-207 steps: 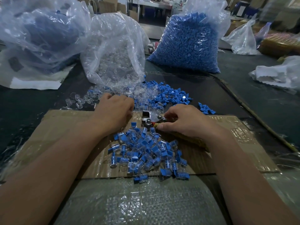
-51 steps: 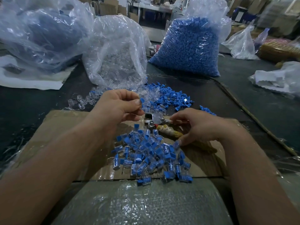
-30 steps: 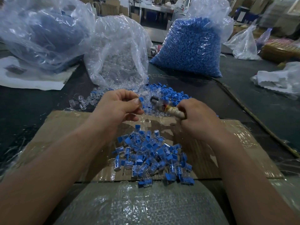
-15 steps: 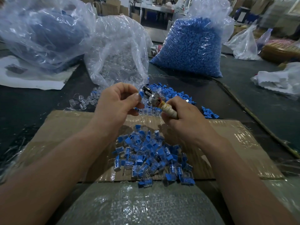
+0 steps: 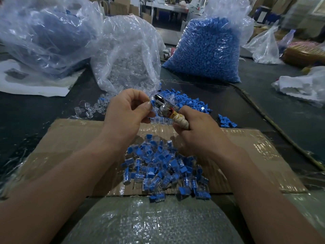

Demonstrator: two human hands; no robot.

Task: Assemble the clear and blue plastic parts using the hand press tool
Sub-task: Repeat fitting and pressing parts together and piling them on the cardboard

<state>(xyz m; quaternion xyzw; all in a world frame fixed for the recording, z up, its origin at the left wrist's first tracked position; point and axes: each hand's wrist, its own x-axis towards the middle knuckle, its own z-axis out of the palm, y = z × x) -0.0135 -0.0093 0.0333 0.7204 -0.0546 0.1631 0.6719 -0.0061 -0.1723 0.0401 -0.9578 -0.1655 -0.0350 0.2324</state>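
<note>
Press tool [image 5: 166,110], shiny, cream-wrapped handle

The hand press tool [image 5: 162,107] has a silvery head and a handle wound in cream tape with some red. The pile of parts [image 5: 163,166] mixes bright blue and clear on brown cardboard [image 5: 70,138] over a dark tabletop [image 5: 35,111]; the far bag [image 5: 205,50] shows solid blue.

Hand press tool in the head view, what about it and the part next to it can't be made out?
Hand press tool: head view, handle hidden inside the right hand.
Blue part: head view, mostly covered by fingers of the left hand; any clear part on it can't be told.
Far-left bag: head view, contents blurred by crinkled plastic.
</note>
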